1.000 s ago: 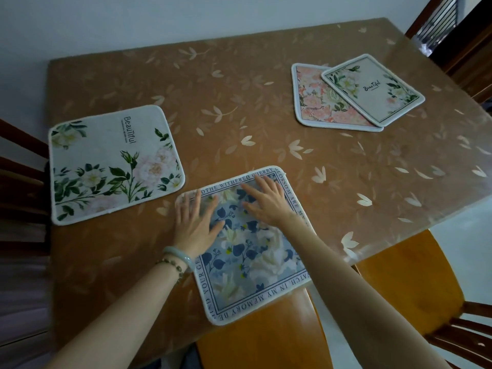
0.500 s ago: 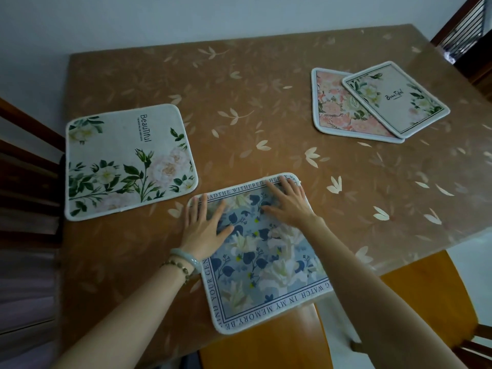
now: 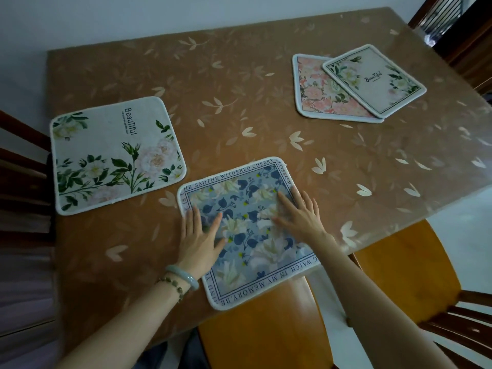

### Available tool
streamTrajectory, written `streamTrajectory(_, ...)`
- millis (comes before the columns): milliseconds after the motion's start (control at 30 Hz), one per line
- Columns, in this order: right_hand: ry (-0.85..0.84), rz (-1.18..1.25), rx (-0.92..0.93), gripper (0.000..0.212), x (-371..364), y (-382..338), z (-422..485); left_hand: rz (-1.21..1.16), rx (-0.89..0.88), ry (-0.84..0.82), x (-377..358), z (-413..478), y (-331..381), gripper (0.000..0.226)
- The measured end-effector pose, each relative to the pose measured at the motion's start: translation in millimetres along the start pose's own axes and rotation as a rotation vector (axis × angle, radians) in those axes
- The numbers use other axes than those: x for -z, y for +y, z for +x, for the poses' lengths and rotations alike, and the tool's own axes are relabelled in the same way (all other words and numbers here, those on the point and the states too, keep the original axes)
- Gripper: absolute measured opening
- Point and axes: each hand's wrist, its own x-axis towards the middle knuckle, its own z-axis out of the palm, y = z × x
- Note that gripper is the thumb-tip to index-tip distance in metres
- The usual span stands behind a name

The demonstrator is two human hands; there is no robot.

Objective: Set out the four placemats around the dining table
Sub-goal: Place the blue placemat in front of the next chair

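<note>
A blue floral placemat [image 3: 247, 209] lies at the near table edge, its near corner hanging slightly over the edge. My left hand [image 3: 199, 235] presses flat on its left side, and my right hand [image 3: 300, 217] presses flat on its right side, fingers straight. A white placemat with green leaves [image 3: 114, 155] lies flat at the left. At the far right, a pink floral placemat [image 3: 316, 94] lies under a cream placemat with a dark border [image 3: 375, 81], which overlaps it at an angle.
The brown table [image 3: 239, 89] has a leaf-patterned cover. An orange chair seat [image 3: 266, 331] sits under the near edge and another [image 3: 407, 265] to its right. Dark chair backs stand at the left [image 3: 21, 169] and far right [image 3: 466, 35]. A wall runs behind the table.
Both hands have slid back toward me over the blue placemat, exposing its far edge. The camera view has shifted, so the mats appear further right and lower.
</note>
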Motion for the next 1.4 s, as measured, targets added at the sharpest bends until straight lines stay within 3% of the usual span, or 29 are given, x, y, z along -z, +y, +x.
streamTrajectory(200,0.023,0.033,-0.055,0.077,-38.7,-2.3,-77.0,-0.063,-0.134,-0.093,-35.3,-65.1,40.3,0.067)
streamTrajectory(400,0.061,0.031,-0.021,0.082,-64.8,-11.5,-109.9,-0.006,-0.153,-0.007,-42.5,-80.2,62.0,0.061)
streamTrajectory(600,0.010,0.103,-0.078,0.076,-43.0,-19.5,-107.9,-0.091,-0.087,-0.069,-42.9,-74.5,59.4,0.061)
streamTrajectory(733,0.246,0.800,-0.142,0.061,10.7,-51.0,-111.8,-0.556,-0.046,0.062,-0.9,-63.5,43.1,0.060)
streamTrajectory(900,0.610,1.258,0.007,0.074,90.4,-95.6,-135.9,-1.066,-0.133,0.422,105.3,-52.3,18.7,0.064)
streamTrajectory(1000,0.762,1.313,0.050,0.085,127.6,-109.4,-158.5,-1.245,-0.215,0.590,176.1,-61.8,13.8,0.056)
streamTrajectory(1100,0.876,1.283,0.098,0.084,156.3,-120.9,-183.0,-1.245,-0.341,0.693,230.7,-80.1,7.6,0.057)
streamTrajectory(1400,1.054,1.048,0.144,0.071,213.0,-163.4,-263.1,-1.206,-0.563,0.690,305.5,-135.7,-13.5,0.054)
